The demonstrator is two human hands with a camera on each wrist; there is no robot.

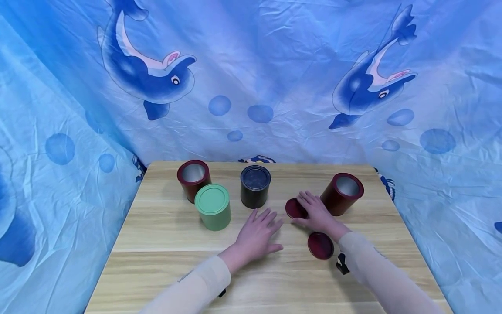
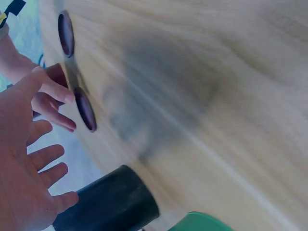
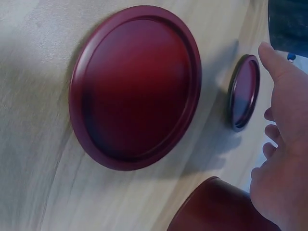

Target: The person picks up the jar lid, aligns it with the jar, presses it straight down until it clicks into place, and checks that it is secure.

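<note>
My right hand [image 1: 318, 214] hovers beside a dark red round lid [image 1: 295, 209], its spread fingers overlapping the lid's edge in the head view. The right wrist view shows that lid [image 3: 244, 94] lying on the wood, with nothing gripped. A second dark red lid [image 1: 320, 245] lies nearer, below the right wrist. Just behind the right hand stands an open dark red canister [image 1: 338, 200], its inside silvery. My left hand [image 1: 256, 237] has its fingers spread over the middle of the table, holding nothing. Its shadow falls on the wood in the left wrist view.
At the back left stand another open dark red canister [image 1: 192, 189] and a green lidded canister [image 1: 215, 213], close together. A black lidded canister [image 1: 255, 189] stands beyond the left hand. Blue dolphin-print cloth [image 1: 243, 78] hangs around the wooden table [image 1: 157, 261].
</note>
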